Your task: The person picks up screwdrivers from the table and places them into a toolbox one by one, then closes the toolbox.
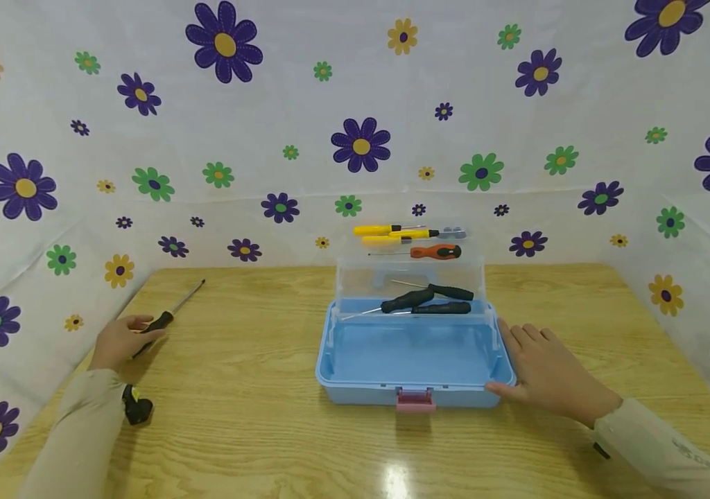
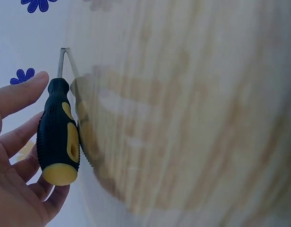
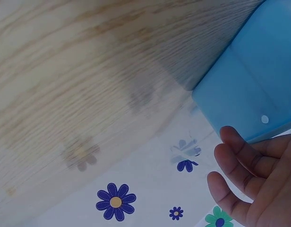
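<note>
1. Head view, left side: The black-and-yellow screwdriver (image 1: 163,321) is lying at the left of the wood-grain table (image 1: 255,388), well apart from the light-blue toolbox (image 1: 361,396). The left hand (image 1: 123,341) is arching over its handle, thumb and fingers standing on opposite sides.

2. Head view, right side: The right hand (image 1: 545,371) is bracing the toolbox's right end, fingers lying nearly straight, thumb resting at the front corner. Light, level pressure is probably serving best here, since black-handled screwdrivers (image 1: 408,299) are lying at the clear plastic rear section (image 1: 355,281).

3. Left wrist view: The thumb is standing beside the screwdriver's neck, and the fingers are curving loosely, leaving room around the handle; whether hidden fingertips are touching it cannot be told. For a sound grasp, the pads should be meeting on the thick ribbed grip and closing evenly, preventing roll.

4. Right wrist view: The fingers are bending slightly beside the blue end wall, spaced apart, grasping nothing visible; their exact contact is remaining unclear.
</note>
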`<state>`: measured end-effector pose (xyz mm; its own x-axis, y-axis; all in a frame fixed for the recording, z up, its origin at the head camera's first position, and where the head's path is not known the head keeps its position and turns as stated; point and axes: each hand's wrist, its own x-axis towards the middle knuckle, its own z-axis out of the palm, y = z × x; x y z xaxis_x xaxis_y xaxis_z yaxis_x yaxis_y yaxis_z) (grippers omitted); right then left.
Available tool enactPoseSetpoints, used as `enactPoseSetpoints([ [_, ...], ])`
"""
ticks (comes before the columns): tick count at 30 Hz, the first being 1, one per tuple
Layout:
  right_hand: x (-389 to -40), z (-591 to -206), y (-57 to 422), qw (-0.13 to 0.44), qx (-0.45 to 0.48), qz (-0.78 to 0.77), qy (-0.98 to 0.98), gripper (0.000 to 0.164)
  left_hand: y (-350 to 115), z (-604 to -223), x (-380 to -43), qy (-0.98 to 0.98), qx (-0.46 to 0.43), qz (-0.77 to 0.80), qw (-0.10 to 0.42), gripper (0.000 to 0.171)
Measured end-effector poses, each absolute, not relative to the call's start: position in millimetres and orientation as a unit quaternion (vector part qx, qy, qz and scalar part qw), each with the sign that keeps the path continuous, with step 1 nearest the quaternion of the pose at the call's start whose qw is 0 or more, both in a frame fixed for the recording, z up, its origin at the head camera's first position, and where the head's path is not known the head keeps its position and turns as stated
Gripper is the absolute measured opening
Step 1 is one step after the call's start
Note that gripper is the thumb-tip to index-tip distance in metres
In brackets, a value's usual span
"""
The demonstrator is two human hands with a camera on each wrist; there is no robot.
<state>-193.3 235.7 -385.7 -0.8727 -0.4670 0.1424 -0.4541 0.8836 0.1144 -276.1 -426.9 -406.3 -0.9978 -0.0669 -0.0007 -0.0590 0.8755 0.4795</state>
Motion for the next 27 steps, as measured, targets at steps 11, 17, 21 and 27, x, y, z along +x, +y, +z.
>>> enactPoseSetpoints([
  [11,-193.0,-384.1,235.1,0.076,0.237,-0.037,-0.968,0.103,-430.7,-411.8,-277.4,-0.972,0.034,-0.234,-0.004,0.062],
  [17,-192.9,-385.2,235.6,0.079,0.238,-0.036,-0.967,0.102,-434.6,-414.0,-278.6,-0.974,0.032,-0.223,-0.011,0.066],
  [21,-192.8,-386.0,236.0,0.079,0.239,-0.033,-0.967,0.102,-436.4,-414.9,-279.3,-0.975,0.035,-0.218,-0.014,0.066],
  [27,-193.1,-385.8,236.1,0.083,0.239,-0.031,-0.967,0.101,-435.8,-413.8,-280.9,-0.975,0.041,-0.219,-0.017,0.067],
])
